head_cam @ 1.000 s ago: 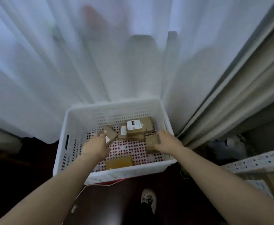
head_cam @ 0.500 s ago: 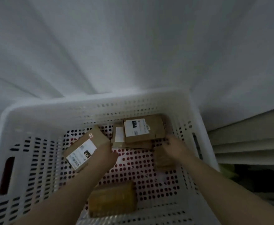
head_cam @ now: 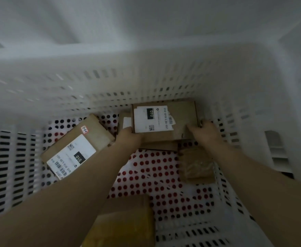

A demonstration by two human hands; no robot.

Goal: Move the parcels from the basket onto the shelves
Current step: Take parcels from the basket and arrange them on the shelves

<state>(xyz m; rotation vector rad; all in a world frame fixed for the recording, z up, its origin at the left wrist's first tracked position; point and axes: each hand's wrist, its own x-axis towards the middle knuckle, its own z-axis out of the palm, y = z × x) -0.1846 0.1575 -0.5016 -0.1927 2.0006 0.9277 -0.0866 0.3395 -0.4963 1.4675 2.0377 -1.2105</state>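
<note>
L hand (head_cam: 128,138) is on the near-left corner of the top box (head_cam: 181,118), fingers tucked under & out of sight: gripping it. R hand (head_cam: 205,133) has the near-right corner, fingers curled over the cardboard, so both hands clamp the same box. Box lies label-up: "010" on a black patch, QR code near it, barcode strip on the label's right edge. It's stacked on a lower box (head_cam: 158,146), which pokes out on the near side & left. Both sit toward the far-right of the basket (head_cam: 110,82), close to the back wall. Left of the L forearm there's a tilted box (head_cam: 96,134), label-up too, small red-edged sticker w/ handwriting near its far end. Just below the R wrist, by the right wall, is a small taped parcel (head_cam: 196,166), blurry. Btm ctr is a yellowish parcel (head_cam: 128,225), partly behind the L forearm. Red shows thru the floor holes. White cloth (head_cam: 146,24) hangs behind the basket.
</note>
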